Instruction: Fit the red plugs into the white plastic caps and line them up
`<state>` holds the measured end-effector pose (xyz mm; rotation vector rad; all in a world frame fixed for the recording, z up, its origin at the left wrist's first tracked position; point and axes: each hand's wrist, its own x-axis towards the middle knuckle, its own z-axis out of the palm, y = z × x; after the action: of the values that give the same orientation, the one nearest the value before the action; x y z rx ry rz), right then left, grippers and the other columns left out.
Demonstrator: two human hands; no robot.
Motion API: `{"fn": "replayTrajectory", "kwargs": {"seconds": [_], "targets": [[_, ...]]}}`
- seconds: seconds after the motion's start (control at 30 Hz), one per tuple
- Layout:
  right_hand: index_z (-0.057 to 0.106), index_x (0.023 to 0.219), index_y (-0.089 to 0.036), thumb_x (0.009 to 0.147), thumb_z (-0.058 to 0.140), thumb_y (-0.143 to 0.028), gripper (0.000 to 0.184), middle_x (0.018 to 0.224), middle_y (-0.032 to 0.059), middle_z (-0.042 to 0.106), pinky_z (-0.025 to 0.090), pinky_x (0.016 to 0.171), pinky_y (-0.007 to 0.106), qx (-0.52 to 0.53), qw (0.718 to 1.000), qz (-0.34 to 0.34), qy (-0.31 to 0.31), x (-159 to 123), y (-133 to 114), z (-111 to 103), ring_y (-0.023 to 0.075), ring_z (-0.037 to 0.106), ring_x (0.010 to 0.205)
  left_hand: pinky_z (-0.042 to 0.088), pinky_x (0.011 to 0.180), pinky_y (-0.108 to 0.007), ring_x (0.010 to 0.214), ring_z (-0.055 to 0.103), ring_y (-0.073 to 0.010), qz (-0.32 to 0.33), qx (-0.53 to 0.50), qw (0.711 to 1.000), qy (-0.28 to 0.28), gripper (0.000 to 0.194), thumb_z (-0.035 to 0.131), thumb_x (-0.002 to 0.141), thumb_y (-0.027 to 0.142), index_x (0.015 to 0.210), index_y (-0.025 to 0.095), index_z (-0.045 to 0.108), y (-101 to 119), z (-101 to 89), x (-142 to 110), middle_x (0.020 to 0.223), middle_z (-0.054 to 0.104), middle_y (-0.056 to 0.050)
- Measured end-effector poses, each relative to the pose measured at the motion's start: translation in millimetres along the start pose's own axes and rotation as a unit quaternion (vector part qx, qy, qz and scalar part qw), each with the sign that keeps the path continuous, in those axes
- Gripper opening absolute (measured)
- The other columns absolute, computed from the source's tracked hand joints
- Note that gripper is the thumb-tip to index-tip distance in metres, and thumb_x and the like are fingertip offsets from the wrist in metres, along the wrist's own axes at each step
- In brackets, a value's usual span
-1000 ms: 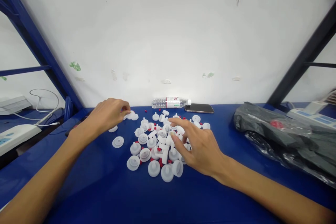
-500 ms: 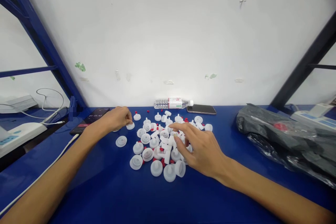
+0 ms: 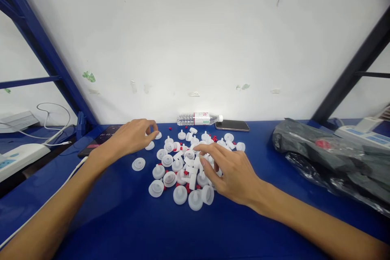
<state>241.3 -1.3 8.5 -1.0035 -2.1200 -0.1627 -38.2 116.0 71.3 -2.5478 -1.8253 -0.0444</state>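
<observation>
My left hand (image 3: 137, 135) is at the far left of a spread of white plastic nozzle caps. Its thumb and fingertips close over the top of one nozzle cap (image 3: 159, 135), hiding the tip. Another white cap (image 3: 150, 146) lies just below those fingers, and a flat round white piece (image 3: 138, 164) sits nearer to me. My right hand (image 3: 230, 168) hovers at the right side of the pile, thumb and index finger apart, with nothing visible between them. White caps (image 3: 180, 195), white T-shaped pieces (image 3: 192, 180) and small red tips (image 3: 188, 187) lie mixed below it.
Against the wall lie a clear water bottle (image 3: 199, 119) and a dark phone (image 3: 233, 125). A phone showing a timer (image 3: 102, 136) rests at left, by a white cable (image 3: 70, 176) and a power strip (image 3: 22, 156). Grey plastic bags (image 3: 332, 154) cover the right side.
My left hand has moved slightly right and away from me, from the flat white cap to the red-tipped nozzle cap behind it. My right hand has stayed nearly in place.
</observation>
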Motion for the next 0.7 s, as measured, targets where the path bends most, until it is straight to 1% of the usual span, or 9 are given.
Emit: {"fn": "replayTrajectory", "kwargs": {"seconds": [0.1, 0.23, 0.3, 0.37, 0.43, 0.5, 0.6, 0.67, 0.7], "targets": [[0.064, 0.124, -0.02, 0.106, 0.049, -0.023, 0.024, 0.105, 0.0008, 0.076, 0.032, 0.05, 0.025, -0.007, 1.0, -0.003, -0.002, 0.0, 0.2, 0.2, 0.0067, 0.057, 0.051, 0.051, 0.071, -0.032, 0.077, 0.07, -0.0193, 0.041, -0.053, 0.996, -0.05, 0.038, 0.059, 0.094, 0.058, 0.106, 0.025, 0.074, 7.7, -2.1, -5.4, 0.09, 0.077, -0.001], [0.066, 0.122, -0.02, 0.105, 0.051, -0.021, 0.023, 0.106, 0.0002, 0.077, 0.034, 0.051, 0.025, -0.006, 1.0, -0.004, 0.001, 0.3, 1.1, 0.7, 0.0057, 0.053, 0.049, 0.046, 0.06, -0.028, 0.071, 0.071, -0.0203, 0.063, -0.103, 0.987, -0.103, 0.027, 0.069, 0.084, 0.048, 0.093, 0.025, 0.079, 10.2, 6.8, -5.6, 0.083, 0.079, -0.001], [0.067, 0.119, -0.02, 0.104, 0.052, -0.021, 0.022, 0.107, 0.0005, 0.077, 0.033, 0.05, 0.025, -0.002, 1.0, -0.006, 0.001, 0.6, 1.6, 0.9, 0.0055, 0.054, 0.049, 0.045, 0.059, -0.029, 0.071, 0.071, -0.0211, 0.064, -0.124, 0.985, -0.099, 0.023, 0.07, 0.081, 0.046, 0.085, 0.024, 0.08, 8.5, 9.6, -3.4, 0.083, 0.079, -0.003], [0.068, 0.119, -0.02, 0.104, 0.052, -0.02, 0.022, 0.106, 0.0002, 0.077, 0.033, 0.049, 0.025, -0.003, 1.0, -0.005, -0.001, 0.9, 1.7, 1.1, 0.0054, 0.053, 0.048, 0.044, 0.061, -0.029, 0.072, 0.07, -0.0217, 0.062, -0.147, 0.985, -0.068, 0.024, 0.072, 0.08, 0.046, 0.079, 0.023, 0.079, 7.1, 8.1, -1.8, 0.083, 0.079, -0.005], [0.067, 0.122, -0.021, 0.104, 0.051, -0.021, 0.023, 0.104, -0.0002, 0.077, 0.033, 0.048, 0.025, -0.007, 1.0, -0.004, -0.005, 1.1, 1.4, 1.3, 0.0054, 0.052, 0.046, 0.044, 0.063, -0.028, 0.073, 0.068, -0.0206, 0.06, -0.183, 0.981, -0.028, 0.025, 0.073, 0.08, 0.047, 0.08, 0.023, 0.078, 8.4, 2.7, -2.1, 0.085, 0.078, -0.005], [0.064, 0.129, -0.022, 0.105, 0.051, -0.023, 0.027, 0.103, -0.0005, 0.077, 0.034, 0.048, 0.025, -0.015, 1.0, -0.004, -0.007, 1.0, 1.0, 1.3, 0.0066, 0.056, 0.048, 0.042, 0.061, -0.027, 0.067, 0.063, -0.017, 0.062, -0.235, 0.97, -0.004, 0.026, 0.073, 0.082, 0.048, 0.087, 0.023, 0.078, 13.6, -4.2, -4.9, 0.08, 0.076, -0.003], [0.05, 0.148, -0.024, 0.106, 0.052, -0.028, 0.042, 0.109, 0.0006, 0.077, 0.038, 0.049, 0.025, -0.027, 1.0, 0.004, -0.007, 0.3, 0.9, 1.0, 0.0097, 0.065, 0.057, 0.035, 0.051, -0.024, 0.053, 0.048, -0.011, 0.078, -0.322, 0.943, -0.013, 0.03, 0.072, 0.084, 0.05, 0.094, 0.022, 0.077, 28.7, -9.9, -12.1, 0.065, 0.066, 0.002], [0.039, 0.156, -0.025, 0.107, 0.053, -0.035, 0.052, 0.116, 0.0026, 0.076, 0.041, 0.05, 0.025, -0.034, 0.999, 0.009, -0.007, -0.4, 1.4, 1.0, 0.0111, 0.068, 0.061, 0.032, 0.049, -0.023, 0.051, 0.043, -0.0091, 0.103, -0.372, 0.922, -0.039, 0.03, 0.074, 0.084, 0.05, 0.094, 0.022, 0.077, 41.5, -7.6, -17.6, 0.066, 0.065, 0.002], [0.038, 0.156, -0.025, 0.107, 0.053, -0.039, 0.054, 0.118, 0.0036, 0.075, 0.042, 0.05, 0.025, -0.036, 0.999, 0.008, -0.009, -0.6, 1.7, 1.1, 0.0115, 0.068, 0.061, 0.033, 0.049, -0.022, 0.053, 0.045, -0.0088, 0.118, -0.393, 0.911, -0.054, 0.03, 0.074, 0.084, 0.05, 0.094, 0.022, 0.077, 48.2, -4.7, -20.5, 0.069, 0.067, 0.002]]}}
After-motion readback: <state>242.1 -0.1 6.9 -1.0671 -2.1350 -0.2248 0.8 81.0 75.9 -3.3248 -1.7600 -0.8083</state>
